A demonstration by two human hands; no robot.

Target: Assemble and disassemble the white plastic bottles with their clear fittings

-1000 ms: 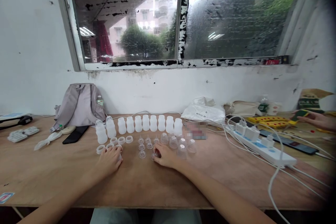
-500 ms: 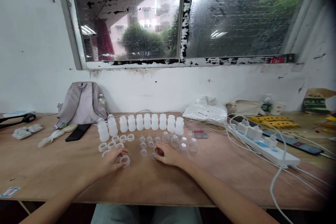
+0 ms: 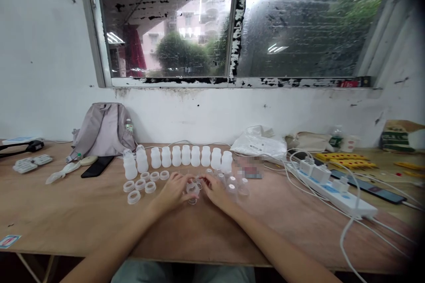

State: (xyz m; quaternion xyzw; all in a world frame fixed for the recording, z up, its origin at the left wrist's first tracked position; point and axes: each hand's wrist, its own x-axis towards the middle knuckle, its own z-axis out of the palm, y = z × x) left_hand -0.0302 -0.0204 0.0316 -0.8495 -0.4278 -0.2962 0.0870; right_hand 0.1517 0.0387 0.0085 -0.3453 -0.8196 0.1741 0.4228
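My left hand (image 3: 177,189) pinches a translucent bottle collar ring (image 3: 193,189) between thumb and fingers, its opening facing me. Close beside it, my right hand (image 3: 214,189) has its fingertips together on a small clear bottle nipple (image 3: 199,182), partly hidden behind the ring and fingers. Part of another clear piece (image 3: 192,201) shows just under the ring. To the left lie several loose collar rings (image 3: 133,197). Clear dome caps (image 3: 244,186) stand right of my right hand. Behind everything runs a row of white baby bottles (image 3: 186,156); the two leftmost carry clear tops.
A power strip (image 3: 345,195) with chargers and trailing white cables is on the right, near a phone (image 3: 368,186). A plastic bag (image 3: 260,142) lies by the wall. At left are a backpack (image 3: 102,130) and a black phone (image 3: 97,166).
My left hand has carried a collar ring rightward and stands next to my right hand. The right hand has lifted slightly with the nipple, farther from the table's front edge.
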